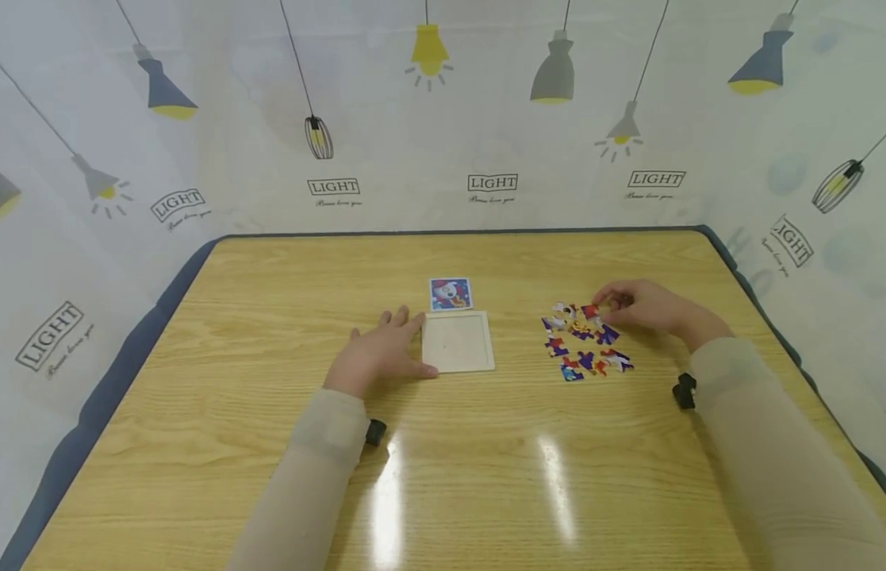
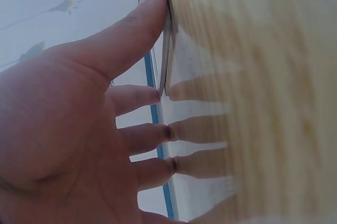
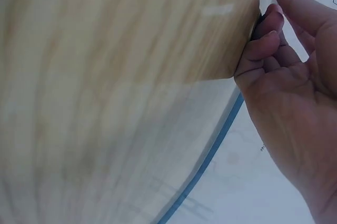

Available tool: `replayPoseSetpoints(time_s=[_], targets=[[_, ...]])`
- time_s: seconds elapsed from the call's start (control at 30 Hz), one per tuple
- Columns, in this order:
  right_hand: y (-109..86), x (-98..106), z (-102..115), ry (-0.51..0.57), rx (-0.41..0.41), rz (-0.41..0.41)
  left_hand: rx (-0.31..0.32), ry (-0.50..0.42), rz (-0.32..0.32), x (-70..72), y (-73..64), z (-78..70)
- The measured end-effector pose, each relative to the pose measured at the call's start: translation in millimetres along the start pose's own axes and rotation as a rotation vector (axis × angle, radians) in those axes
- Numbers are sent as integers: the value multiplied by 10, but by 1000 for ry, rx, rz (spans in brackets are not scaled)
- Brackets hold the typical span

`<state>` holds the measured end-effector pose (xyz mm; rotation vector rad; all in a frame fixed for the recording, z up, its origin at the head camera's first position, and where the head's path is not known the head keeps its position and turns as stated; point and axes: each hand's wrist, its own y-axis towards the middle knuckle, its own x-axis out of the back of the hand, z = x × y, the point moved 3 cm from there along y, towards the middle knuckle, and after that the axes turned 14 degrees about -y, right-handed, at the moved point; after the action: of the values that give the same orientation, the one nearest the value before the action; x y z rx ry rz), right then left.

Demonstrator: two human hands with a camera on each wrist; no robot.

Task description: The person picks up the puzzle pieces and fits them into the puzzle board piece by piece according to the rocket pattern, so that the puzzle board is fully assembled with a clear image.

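A square, pale wooden puzzle tray point(image 1: 457, 342) lies on the table with its shallow recess facing up. My left hand point(image 1: 382, 354) spans the tray's left side, fingers spread and thumb point(image 2: 138, 26) at its edge; the other fingertips rest on the table. Further right, several colourful jigsaw pieces point(image 1: 586, 362) lie in a loose cluster. At the top right of that cluster my right hand point(image 1: 646, 305) pinches a jigsaw piece point(image 1: 591, 311) between thumb and forefinger, the other fingers point(image 3: 263, 46) curled in. My fingers partly hide this piece.
A small square picture card point(image 1: 450, 293) showing a white cartoon figure on blue lies just behind the tray. The wood-grain table point(image 1: 271, 301) has a dark blue border, and a white curtain point(image 1: 385, 151) printed with lamps hangs behind it.
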<state>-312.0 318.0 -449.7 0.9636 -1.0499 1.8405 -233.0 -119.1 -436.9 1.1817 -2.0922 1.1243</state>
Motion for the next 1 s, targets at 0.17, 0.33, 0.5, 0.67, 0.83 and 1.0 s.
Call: replayPoseSetpoints(time_s=[0.17, 0.33, 0.5, 0.67, 0.83, 1.0], targets=[[35, -1, 16, -23, 17, -13, 7, 5, -17, 1, 27, 29], [47, -13, -11, -7, 12, -16, -7, 4, -27, -3, 56, 42], [45, -39, -15, -38, 10, -18, 0, -3, -21, -15, 59, 51], [19, -61, -9, -58, 7, -35, 0, -12, -19, -18, 44, 34], [8, -65, 13, -66, 6, -40, 4, -19, -16, -12, 20, 19], [-1, -54, 2, -70, 0, -36, 6, -18, -23, -5, 15, 16]])
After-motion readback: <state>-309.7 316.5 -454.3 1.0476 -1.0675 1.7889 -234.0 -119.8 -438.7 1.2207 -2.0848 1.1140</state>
